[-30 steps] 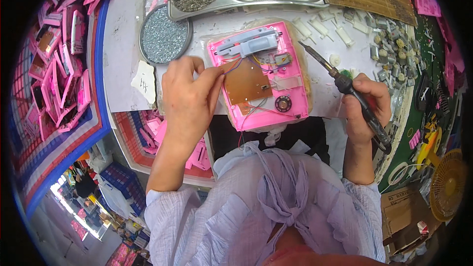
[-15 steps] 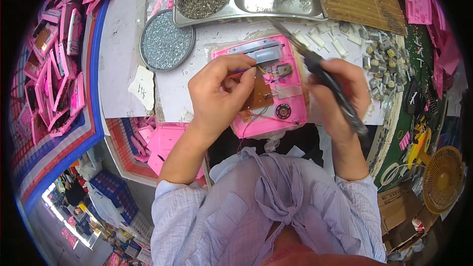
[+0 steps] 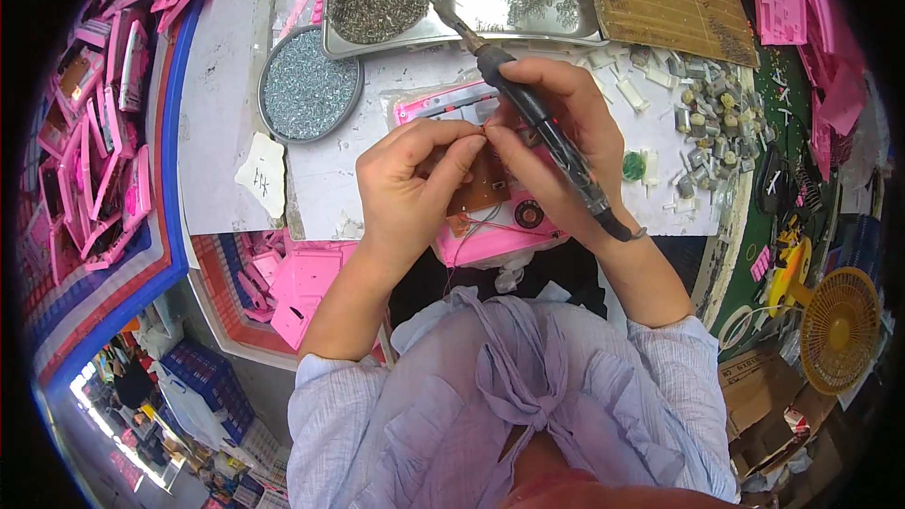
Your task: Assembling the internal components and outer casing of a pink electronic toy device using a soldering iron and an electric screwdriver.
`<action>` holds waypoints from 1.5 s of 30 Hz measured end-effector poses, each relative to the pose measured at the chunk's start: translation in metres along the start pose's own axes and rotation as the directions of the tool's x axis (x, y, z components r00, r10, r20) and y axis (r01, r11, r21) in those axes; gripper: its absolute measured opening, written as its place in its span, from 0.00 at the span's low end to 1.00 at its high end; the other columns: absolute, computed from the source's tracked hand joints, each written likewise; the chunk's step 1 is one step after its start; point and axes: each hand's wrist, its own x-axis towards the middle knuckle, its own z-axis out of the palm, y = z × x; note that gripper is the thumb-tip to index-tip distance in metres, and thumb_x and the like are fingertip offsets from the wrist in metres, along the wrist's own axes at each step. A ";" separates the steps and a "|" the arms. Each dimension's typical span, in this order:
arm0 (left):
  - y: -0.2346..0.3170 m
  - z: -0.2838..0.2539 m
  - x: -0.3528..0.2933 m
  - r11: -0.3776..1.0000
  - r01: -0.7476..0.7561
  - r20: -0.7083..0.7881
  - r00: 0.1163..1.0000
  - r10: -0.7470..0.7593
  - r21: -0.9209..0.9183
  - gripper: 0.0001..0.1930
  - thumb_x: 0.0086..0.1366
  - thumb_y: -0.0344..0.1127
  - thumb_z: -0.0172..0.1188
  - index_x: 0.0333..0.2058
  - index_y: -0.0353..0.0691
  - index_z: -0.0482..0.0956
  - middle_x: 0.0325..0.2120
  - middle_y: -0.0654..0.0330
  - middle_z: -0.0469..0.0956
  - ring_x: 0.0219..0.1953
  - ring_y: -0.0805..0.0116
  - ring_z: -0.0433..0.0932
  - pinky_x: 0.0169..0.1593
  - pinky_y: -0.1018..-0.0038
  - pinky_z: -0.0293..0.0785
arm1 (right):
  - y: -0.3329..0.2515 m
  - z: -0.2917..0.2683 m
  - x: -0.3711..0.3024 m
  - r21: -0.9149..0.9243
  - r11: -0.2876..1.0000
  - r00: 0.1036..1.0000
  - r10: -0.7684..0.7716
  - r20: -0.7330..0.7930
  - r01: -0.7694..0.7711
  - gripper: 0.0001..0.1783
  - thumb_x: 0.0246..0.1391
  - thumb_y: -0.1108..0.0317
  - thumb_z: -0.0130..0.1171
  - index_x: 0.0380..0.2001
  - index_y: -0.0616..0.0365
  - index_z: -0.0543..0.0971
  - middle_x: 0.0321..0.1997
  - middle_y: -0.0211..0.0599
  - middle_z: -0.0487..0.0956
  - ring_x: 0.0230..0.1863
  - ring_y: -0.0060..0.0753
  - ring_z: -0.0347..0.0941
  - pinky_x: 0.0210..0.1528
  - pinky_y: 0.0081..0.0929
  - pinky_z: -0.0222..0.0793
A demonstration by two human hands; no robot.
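A pink plastic housing [image 3: 490, 247] lies open in front of me. Inside it are a brown circuit board [image 3: 488, 190], a round black part [image 3: 529, 214] and thin wires [image 3: 476, 226]. Over the board, my left hand [image 3: 405, 179] is closed in a pinch on what looks like a thin wire, mostly hidden by the fingers. My right hand [image 3: 566, 151] grips a black-handled soldering iron [image 3: 528, 108], its metal tip pointing up and away toward the steel tray. The right thumb and a finger meet the left fingertips above the board.
At the back, a steel tray [image 3: 377, 45] holds small springs; beside it is a brown board [image 3: 660, 0] with more. A round dish [image 3: 311, 85] of small metal pieces stands left. Small motors [image 3: 707, 113] heap up right. Pink housings [image 3: 99, 141] fill a bin at far left.
My right hand has moved left to meet my left hand, and the soldering iron has swung left with it. A green round piece now shows right of that hand. The left hand keeps its pinch.
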 end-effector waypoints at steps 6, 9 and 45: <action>0.003 -0.011 0.004 0.948 -0.190 0.114 0.980 0.165 0.256 0.05 0.59 0.25 0.70 0.34 0.34 0.85 0.27 0.60 0.79 0.26 0.71 0.78 0.29 0.76 0.73 | 0.014 -0.002 -0.010 -0.195 0.956 0.975 -0.210 0.075 0.220 0.28 0.51 0.87 0.65 0.55 0.61 0.72 0.48 0.41 0.74 0.41 0.26 0.80 0.43 0.21 0.76; 0.000 -0.011 0.003 0.920 -0.252 0.101 0.967 0.232 0.299 0.04 0.58 0.24 0.69 0.31 0.34 0.84 0.34 0.57 0.78 0.25 0.70 0.77 0.29 0.76 0.72 | 0.013 0.000 -0.011 -0.251 0.931 0.964 -0.251 0.086 0.265 0.28 0.50 0.86 0.66 0.54 0.60 0.73 0.47 0.42 0.76 0.42 0.30 0.81 0.48 0.29 0.77; -0.014 -0.007 0.015 0.808 -0.276 0.111 0.960 0.256 0.520 0.04 0.53 0.28 0.67 0.27 0.36 0.81 0.36 0.57 0.74 0.40 0.62 0.74 0.45 0.70 0.70 | 0.007 -0.061 -0.021 -0.206 0.841 0.858 -0.450 0.249 0.501 0.15 0.40 0.79 0.65 0.35 0.62 0.77 0.21 0.35 0.73 0.19 0.34 0.65 0.28 0.31 0.60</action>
